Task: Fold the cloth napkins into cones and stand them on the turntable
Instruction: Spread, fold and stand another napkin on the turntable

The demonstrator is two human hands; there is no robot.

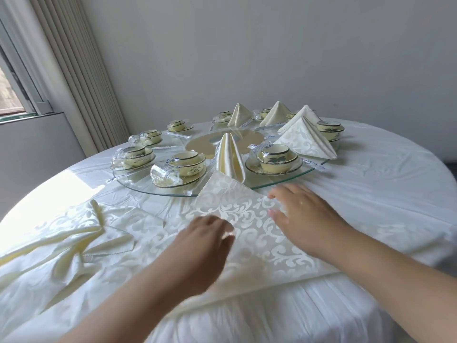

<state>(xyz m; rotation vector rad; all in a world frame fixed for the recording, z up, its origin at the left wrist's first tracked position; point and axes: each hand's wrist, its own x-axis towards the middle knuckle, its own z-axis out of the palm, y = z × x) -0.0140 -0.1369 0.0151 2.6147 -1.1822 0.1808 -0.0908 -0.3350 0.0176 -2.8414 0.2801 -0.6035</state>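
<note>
**Both hands flat on an unfolded napkin at the near edge of the table**

A patterned cream napkin [249,219] lies spread flat on the white tablecloth [371,184], its far corner lapping onto the rim of the glass turntable [291,180]. The left hand [205,246] rests on the napkin's left part, fingers loosely bent and blurred, grasping nothing. The right hand [304,214] lies palm down on the napkin's right side, fingers straight and spread, released.

On the turntable five napkins already stand as cones: one at the near rim [230,159], just beyond the flat napkin, two at the far side [238,115] [275,113], and two at the right [300,118] [308,139]. Wrapped sets of bowls and plates [274,157] ring the turntable between them.

At the near left, a heap of loose napkins [74,233] lies crumpled on the tablecloth. A window with pleated blinds [74,70] is at the far left.
</note>
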